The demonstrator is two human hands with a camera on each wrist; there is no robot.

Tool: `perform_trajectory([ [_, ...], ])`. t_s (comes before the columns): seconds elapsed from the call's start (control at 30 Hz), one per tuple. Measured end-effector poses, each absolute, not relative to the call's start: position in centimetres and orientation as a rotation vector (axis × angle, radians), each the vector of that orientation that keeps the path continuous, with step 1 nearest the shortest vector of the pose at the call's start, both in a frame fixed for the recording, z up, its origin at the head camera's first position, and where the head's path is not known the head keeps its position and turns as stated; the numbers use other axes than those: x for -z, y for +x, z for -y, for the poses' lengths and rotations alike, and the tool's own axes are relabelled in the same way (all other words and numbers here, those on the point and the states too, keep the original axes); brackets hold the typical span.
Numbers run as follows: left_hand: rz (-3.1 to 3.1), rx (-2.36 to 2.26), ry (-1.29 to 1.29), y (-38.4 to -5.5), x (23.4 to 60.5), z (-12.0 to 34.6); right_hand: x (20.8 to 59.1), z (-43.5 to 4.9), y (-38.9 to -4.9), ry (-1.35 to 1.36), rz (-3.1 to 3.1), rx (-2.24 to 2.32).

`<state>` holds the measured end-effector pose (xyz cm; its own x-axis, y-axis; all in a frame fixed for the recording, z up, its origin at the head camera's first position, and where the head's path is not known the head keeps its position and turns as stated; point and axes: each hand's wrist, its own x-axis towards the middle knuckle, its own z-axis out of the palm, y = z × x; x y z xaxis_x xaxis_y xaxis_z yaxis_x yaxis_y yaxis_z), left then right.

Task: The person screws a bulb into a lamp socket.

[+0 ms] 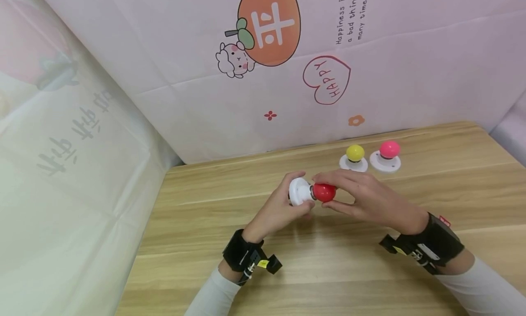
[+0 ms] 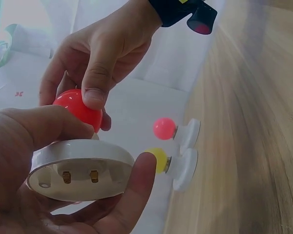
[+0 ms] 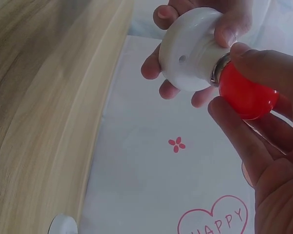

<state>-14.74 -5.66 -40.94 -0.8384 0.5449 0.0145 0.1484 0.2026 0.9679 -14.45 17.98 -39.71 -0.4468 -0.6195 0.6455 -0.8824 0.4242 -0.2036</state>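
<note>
Above the wooden table, my left hand [image 1: 283,202] grips a round white lamp holder [image 1: 299,192], thumb on its near side. In the left wrist view the underside of the lamp holder [image 2: 83,178] faces the camera, with two brass contacts. My right hand [image 1: 370,198] pinches a red light bulb [image 1: 324,192] between thumb and fingers. In the right wrist view the red bulb [image 3: 246,92] sits at the mouth of the holder, and part of its metal base shows between them. How deep the base is in the socket I cannot tell.
At the table's back right stand a yellow bulb [image 1: 355,153] and a pink bulb [image 1: 389,149], each upright in its own white holder. The wooden table [image 1: 197,206] meets a printed white cloth [image 1: 197,119] behind it, and another cloth [image 1: 82,170] hangs at the left.
</note>
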Motion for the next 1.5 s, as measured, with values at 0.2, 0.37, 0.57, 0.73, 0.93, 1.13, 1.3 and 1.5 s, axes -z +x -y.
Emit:
perform_trajectory([
  [0.2,-2.234,-1.628,0.683,-14.9,41.1,5.9,39.6,-17.8,-14.5,1.262,2.158,-0.707],
  [0.37,-2.304,-1.574,0.693,-14.9,40.9,6.0,39.5,-17.8,-14.5,1.249,2.151,-0.695],
  [0.57,-2.317,-1.565,0.694,-14.8,40.5,6.0,39.7,-18.1,-14.6,1.209,2.192,-0.702],
  [0.73,-2.303,-1.580,0.674,-13.8,38.5,5.9,39.6,-18.3,-14.8,1.169,2.226,-0.710],
  [0.93,-2.310,-1.599,0.697,-13.8,38.2,6.0,39.4,-18.3,-15.1,1.122,2.250,-0.723],
  [1.13,-2.290,-1.613,0.681,-13.9,38.1,6.1,39.5,-18.5,-15.6,1.094,2.250,-0.732],
  [1.3,-2.301,-1.604,0.687,-13.9,38.1,6.1,39.6,-18.7,-15.9,1.065,2.259,-0.739],
  [1.5,-2.300,-1.607,0.694,-13.8,38.0,6.1,39.8,-18.9,-16.4,1.043,2.279,-0.730],
])
